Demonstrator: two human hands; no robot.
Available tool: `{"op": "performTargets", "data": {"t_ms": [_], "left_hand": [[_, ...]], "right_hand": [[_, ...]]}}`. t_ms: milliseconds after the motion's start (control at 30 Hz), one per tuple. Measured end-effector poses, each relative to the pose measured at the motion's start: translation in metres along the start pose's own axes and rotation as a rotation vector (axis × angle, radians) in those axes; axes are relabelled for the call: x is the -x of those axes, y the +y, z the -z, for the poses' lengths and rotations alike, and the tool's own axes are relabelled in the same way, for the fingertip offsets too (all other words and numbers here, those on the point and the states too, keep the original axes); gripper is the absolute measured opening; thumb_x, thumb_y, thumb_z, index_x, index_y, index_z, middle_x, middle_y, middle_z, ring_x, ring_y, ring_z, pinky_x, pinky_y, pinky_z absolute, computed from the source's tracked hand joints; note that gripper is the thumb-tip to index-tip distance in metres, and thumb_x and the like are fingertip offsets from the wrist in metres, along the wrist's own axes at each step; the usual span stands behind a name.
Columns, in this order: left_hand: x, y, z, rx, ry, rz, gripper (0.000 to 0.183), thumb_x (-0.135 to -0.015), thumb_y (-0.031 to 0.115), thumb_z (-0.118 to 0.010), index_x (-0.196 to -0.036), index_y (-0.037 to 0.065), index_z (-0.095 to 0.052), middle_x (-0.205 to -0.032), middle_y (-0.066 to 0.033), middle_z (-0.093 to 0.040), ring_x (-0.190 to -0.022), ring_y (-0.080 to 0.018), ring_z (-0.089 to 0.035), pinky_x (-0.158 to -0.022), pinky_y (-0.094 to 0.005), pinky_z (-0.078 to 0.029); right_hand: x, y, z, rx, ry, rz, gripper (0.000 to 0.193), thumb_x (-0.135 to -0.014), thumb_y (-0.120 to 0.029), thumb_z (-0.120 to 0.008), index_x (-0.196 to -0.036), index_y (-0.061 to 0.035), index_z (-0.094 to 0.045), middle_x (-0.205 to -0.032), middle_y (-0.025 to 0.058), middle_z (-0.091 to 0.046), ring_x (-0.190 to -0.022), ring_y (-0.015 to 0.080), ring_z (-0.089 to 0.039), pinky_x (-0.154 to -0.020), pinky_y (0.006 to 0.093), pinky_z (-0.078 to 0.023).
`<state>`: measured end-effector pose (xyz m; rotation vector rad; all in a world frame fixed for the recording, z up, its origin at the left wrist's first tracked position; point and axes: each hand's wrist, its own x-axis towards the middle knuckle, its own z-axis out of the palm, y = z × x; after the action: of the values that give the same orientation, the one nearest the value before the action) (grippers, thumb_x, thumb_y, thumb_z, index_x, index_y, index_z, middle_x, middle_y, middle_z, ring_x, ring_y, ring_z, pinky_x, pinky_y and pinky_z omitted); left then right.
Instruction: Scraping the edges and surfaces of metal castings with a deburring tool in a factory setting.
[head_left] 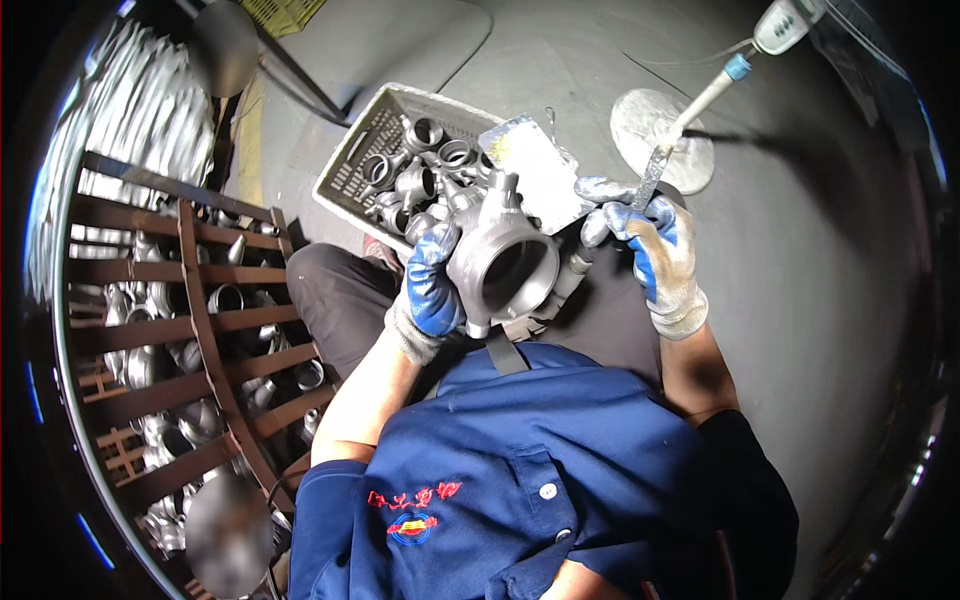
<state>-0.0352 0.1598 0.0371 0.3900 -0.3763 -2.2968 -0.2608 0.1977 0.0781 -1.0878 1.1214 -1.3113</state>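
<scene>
In front of my lap, my left hand [435, 285], in a blue-and-white coated glove, is closed on a grey metal casting [478, 255]. The casting has a wide round opening facing me and a smaller neck pointing away. Farther right, my right hand [650, 245], gloved the same way, is closed around a narrow flat metal tool [654, 178] that looks like a file. The tool's blade points away from me, apart from the casting; its handle is hidden in my fingers. A grey cylindrical piece [572, 277] shows between the casting and my right thigh.
Beyond my knees stands a light plastic crate [340, 165] of similar castings [415, 183]. A whitish sheet [535, 165] lies by its right corner. At left, a rusty metal cage [200, 320] contains several castings. A pedestal with a round base [630, 125] stands far right on grey floor.
</scene>
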Motion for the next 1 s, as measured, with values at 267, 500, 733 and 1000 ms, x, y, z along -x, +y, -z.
{"op": "performTargets", "data": {"t_ms": [267, 500, 733, 1000], "left_hand": [[-0.086, -0.024, -0.071, -1.609, -0.512, -0.761, 0.042, -0.088, 0.018, -0.053, -0.127, 0.002, -0.045, -0.107, -0.0061, -0.056, -0.089, -0.0114, -0.052, -0.079, -0.0248, -0.042], [-0.111, 0.018, -0.01, -1.227, 0.058, -0.345, 0.031, -0.092, 0.009, -0.047, -0.12, -0.003, -0.05, -0.112, -0.0147, -0.06, -0.094, -0.0178, -0.061, -0.079, -0.0253, -0.048], [-0.057, 0.051, 0.161, -0.934, 0.744, -0.134, 0.021, -0.084, 0.019, -0.062, -0.1, 0.006, -0.064, -0.083, -0.0008, -0.062, -0.068, -0.0089, -0.055, -0.061, -0.0234, -0.046], [-0.091, 0.047, 0.2, -2.246, 0.58, 0.231, 0.035, -0.074, 0.023, -0.062, -0.101, 0.002, -0.062, -0.09, -0.0161, -0.065, -0.089, -0.0325, -0.061, -0.077, -0.0408, -0.049]], "right_hand": [[0.042, -0.005, 0.034, 0.128, 0.299, 0.093, 0.012, -0.084, -0.006, -0.063, -0.092, -0.0035, -0.055, -0.092, 0.0092, -0.062, -0.063, 0.009, -0.06, -0.053, 0.0168, -0.045], [0.101, 0.036, 0.199, 0.028, 0.654, -0.028, 0.025, -0.089, -0.011, -0.054, -0.11, 0.001, -0.055, -0.085, 0.0051, -0.06, -0.055, 0.0035, -0.046, -0.047, 0.0182, -0.039], [0.176, 0.268, 0.337, 1.303, 0.587, -0.665, 0.026, -0.082, -0.028, -0.06, -0.093, -0.0047, -0.066, -0.079, 0.0024, -0.062, -0.061, 0.0134, -0.053, -0.053, 0.0316, -0.044], [0.274, 0.402, 0.39, 2.143, -2.456, 0.29, 0.023, -0.082, -0.024, -0.061, -0.097, -0.0072, -0.063, -0.09, 0.0069, -0.065, -0.073, 0.0236, -0.062, -0.06, 0.0362, -0.05]]}}
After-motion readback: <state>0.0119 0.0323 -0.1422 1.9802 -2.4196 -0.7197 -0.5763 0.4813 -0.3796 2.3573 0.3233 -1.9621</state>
